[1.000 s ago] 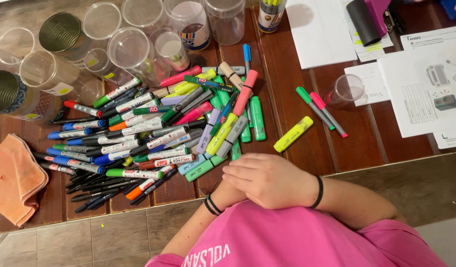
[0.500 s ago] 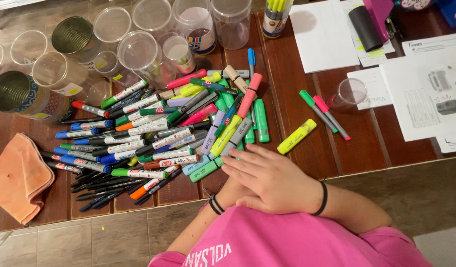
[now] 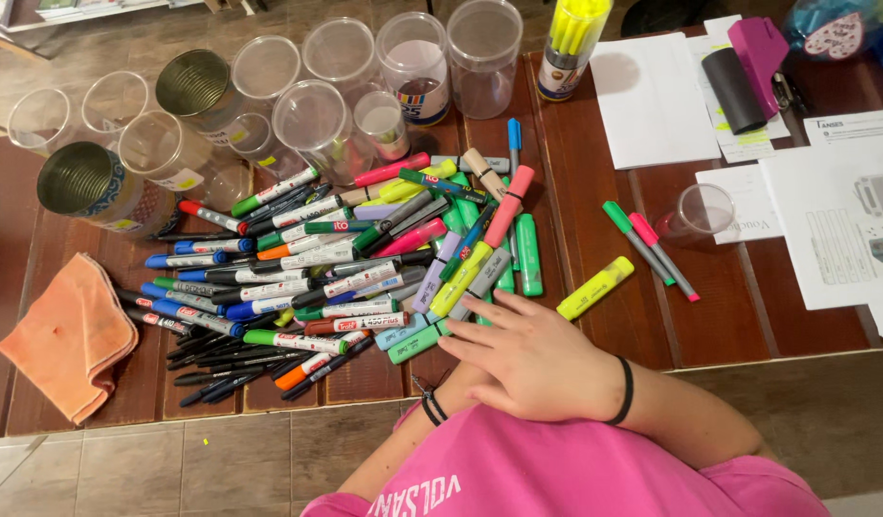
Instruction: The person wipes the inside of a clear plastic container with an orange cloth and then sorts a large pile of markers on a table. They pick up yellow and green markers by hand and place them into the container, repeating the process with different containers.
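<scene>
Right hand (image 3: 537, 364) flat, fingers spread, holding nothing, laid over left hand (image 3: 465, 378) at near edge of dark wooden surface (image 3: 594, 191); left grip hidden, cannot tell. Fingertips touching sprawling heap of coloured plastic markers (image 3: 346, 258). Loose yellow highlighter (image 3: 594, 287) just beside.

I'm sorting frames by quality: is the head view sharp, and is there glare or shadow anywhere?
Head view: pile of markers sharp; soft glare on the clear plastic cups; white paper sheet bright, faintly shadowed at top; hands evenly lit.
</scene>
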